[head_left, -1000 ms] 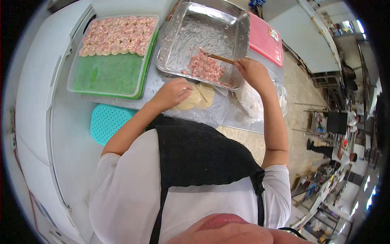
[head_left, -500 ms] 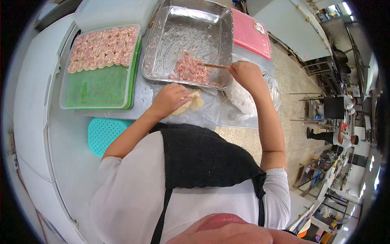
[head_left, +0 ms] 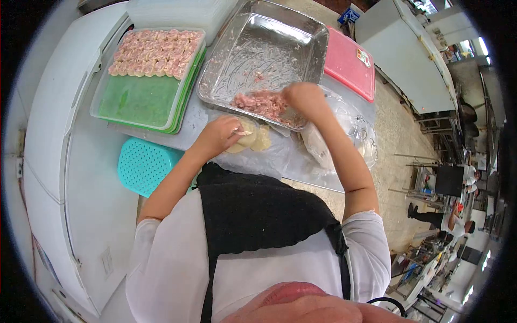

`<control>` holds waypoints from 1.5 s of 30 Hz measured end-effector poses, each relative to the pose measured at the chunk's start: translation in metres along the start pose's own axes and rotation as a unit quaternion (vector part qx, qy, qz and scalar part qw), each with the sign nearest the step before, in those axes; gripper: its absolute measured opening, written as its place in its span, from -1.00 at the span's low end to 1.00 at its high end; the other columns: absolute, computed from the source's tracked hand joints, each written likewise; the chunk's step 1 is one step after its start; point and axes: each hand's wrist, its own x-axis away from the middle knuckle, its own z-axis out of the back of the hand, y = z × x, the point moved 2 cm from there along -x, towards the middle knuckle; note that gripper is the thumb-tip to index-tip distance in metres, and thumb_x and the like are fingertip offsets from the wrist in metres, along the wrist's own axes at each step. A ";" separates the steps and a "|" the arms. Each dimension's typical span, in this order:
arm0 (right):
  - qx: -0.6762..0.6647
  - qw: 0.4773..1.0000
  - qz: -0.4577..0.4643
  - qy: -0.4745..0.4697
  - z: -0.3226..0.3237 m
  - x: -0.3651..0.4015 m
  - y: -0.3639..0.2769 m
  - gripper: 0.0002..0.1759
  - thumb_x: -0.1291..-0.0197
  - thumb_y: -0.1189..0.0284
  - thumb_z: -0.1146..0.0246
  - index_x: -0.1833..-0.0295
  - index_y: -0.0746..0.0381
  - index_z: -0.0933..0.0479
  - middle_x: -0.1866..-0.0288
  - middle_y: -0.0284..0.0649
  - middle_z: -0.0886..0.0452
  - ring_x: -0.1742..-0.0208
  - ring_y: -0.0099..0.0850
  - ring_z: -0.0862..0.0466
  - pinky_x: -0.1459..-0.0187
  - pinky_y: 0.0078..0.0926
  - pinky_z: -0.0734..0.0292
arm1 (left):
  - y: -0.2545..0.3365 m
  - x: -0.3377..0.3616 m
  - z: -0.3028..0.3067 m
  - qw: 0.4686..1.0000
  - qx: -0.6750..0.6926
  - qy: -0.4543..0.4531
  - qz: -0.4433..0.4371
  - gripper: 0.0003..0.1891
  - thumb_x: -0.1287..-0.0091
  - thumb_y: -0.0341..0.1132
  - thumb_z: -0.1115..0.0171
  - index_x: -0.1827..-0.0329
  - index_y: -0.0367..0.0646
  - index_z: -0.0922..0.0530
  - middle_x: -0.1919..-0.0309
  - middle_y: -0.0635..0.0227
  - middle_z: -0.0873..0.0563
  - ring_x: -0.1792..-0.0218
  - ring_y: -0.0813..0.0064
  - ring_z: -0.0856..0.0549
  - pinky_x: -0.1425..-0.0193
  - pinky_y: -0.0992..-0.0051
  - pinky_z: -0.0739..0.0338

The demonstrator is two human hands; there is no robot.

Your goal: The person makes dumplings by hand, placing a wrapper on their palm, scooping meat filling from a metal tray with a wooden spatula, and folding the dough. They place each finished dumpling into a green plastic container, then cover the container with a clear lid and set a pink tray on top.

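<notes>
My right hand (head_left: 307, 100) is closed over the near right corner of a metal tray (head_left: 212, 59), right above the pink minced meat (head_left: 258, 103). The thin wooden stick it gripped a moment ago is hidden behind the hand now. Just below the tray's near edge, my left hand (head_left: 219, 135) has its fingers curled, with a bit of pale dough wrapper (head_left: 244, 133) at the fingertips. More flat, round dough wrappers (head_left: 263, 139) lie beside it on clear plastic sheeting.
At the left, a clear-walled container (head_left: 137, 102) with a green bottom holds rows of meat-filled dumplings. A turquoise perforated basket (head_left: 144, 167) sits below it. To the right are a pink lid (head_left: 347, 64) and a plastic bag (head_left: 344, 132). People stand far off at right.
My right hand has moved left and down into the meat, and the stick is out of sight. My left hand stays by the wrappers. The whole view has shifted a little.
</notes>
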 end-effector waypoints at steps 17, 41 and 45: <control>0.020 0.990 -0.133 0.036 0.035 -0.010 0.030 -0.71 -0.24 0.25 -0.10 0.31 0.20 -0.62 0.32 -0.08 -0.65 0.22 -0.05 -0.67 0.23 -0.11 -0.57 | -0.005 -0.027 -0.019 0.988 0.001 -0.107 -0.111 -0.69 -0.14 -0.42 -0.22 0.02 -0.02 -0.61 0.09 0.28 -0.69 -0.01 0.21 -0.63 -0.13 0.28 -0.49; -0.278 0.955 -0.103 0.010 -0.014 0.020 -0.045 -0.68 -0.27 0.25 -0.12 0.33 0.27 -0.62 0.47 -0.02 -0.64 0.38 -0.24 -0.69 0.34 -0.37 -0.54 | -0.017 -0.030 0.001 0.986 0.093 -0.130 -0.039 -0.79 -0.21 -0.38 -0.18 0.12 -0.20 -0.64 0.22 0.13 -0.71 0.17 0.18 -0.69 0.01 0.34 -0.55; -0.557 0.800 -0.219 -0.033 -0.017 0.025 -0.021 -0.60 -0.36 0.19 -0.10 0.27 0.30 -0.63 0.57 -0.30 -0.48 0.49 -0.54 -0.46 0.43 -0.51 -0.35 | -0.017 -0.037 0.001 0.963 0.159 -0.191 0.102 -0.79 -0.31 -0.31 -0.15 0.09 -0.21 -0.62 0.25 0.18 -0.70 0.21 0.34 -0.68 0.02 0.44 -0.52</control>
